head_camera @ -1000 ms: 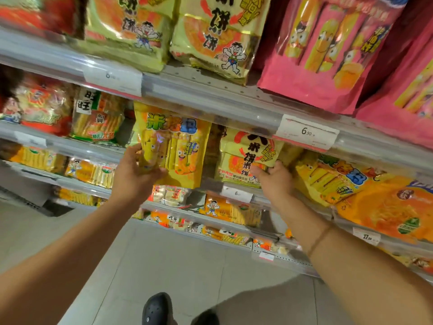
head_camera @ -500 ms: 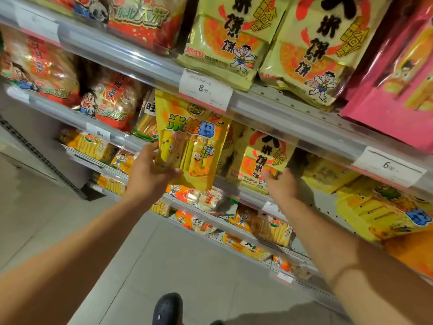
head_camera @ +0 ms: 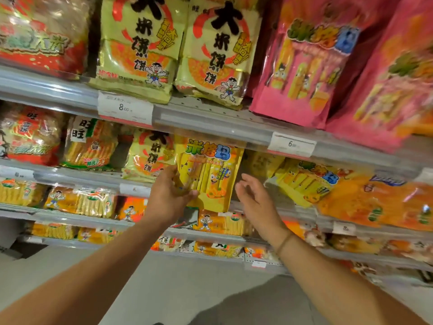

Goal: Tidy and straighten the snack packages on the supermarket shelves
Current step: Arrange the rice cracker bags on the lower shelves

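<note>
Left hand [head_camera: 171, 198] grips yellow stick-snack bag [head_camera: 208, 177], right hand [head_camera: 254, 198] released beside it; next, seat bag upright on shelf [head_camera: 77, 178].

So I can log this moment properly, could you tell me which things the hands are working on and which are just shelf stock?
In the job:
left hand, gripping the yellow snack pouch
right hand, open beside the pouch

Just there:
pink bags
pale green rice-cracker bags
8.00 price tag

White price tags [head_camera: 125, 108] stick to the front of the grey shelf rails [head_camera: 210, 124]. The floor [head_camera: 182, 287] below is pale grey.
</note>
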